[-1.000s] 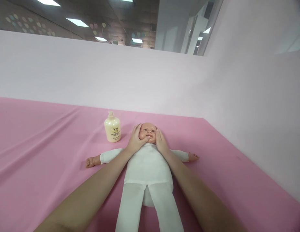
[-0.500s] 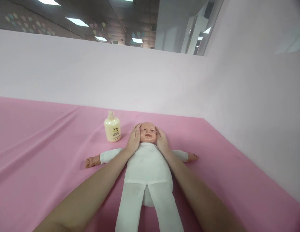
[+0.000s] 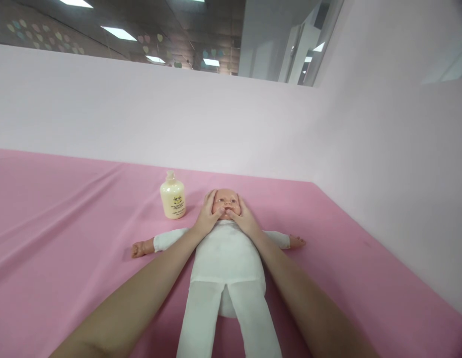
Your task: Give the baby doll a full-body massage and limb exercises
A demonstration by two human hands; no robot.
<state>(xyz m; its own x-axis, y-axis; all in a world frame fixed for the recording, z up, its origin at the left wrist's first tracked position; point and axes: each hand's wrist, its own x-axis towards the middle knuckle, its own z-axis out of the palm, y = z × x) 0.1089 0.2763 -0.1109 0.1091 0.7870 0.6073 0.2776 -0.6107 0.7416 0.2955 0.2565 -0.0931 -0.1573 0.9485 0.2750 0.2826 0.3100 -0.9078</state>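
Note:
A baby doll (image 3: 228, 258) in a white cloth suit lies on its back, arms stretched out to both sides. My left hand (image 3: 208, 215) cups the left side of its head, fingers along the cheek and thumb at the chin just under the mouth. On the other side my right hand (image 3: 246, 217) holds the head the same way, its thumb also by the chin. The two thumb tips are close together below the mouth. Between my hands the doll's eyes, nose and forehead show. My forearms pass over the doll's arms.
A pale yellow lotion bottle (image 3: 173, 198) with a pump top stands upright left of the doll's head. Pink cloth (image 3: 85, 214) with some creases covers the surface. White walls (image 3: 160, 114) rise at the back and right, with a window (image 3: 201, 40) above.
Both thumbs have swung inward from beside the head onto the doll's chin. The palms have stayed at the sides of the head. The bottle has not moved.

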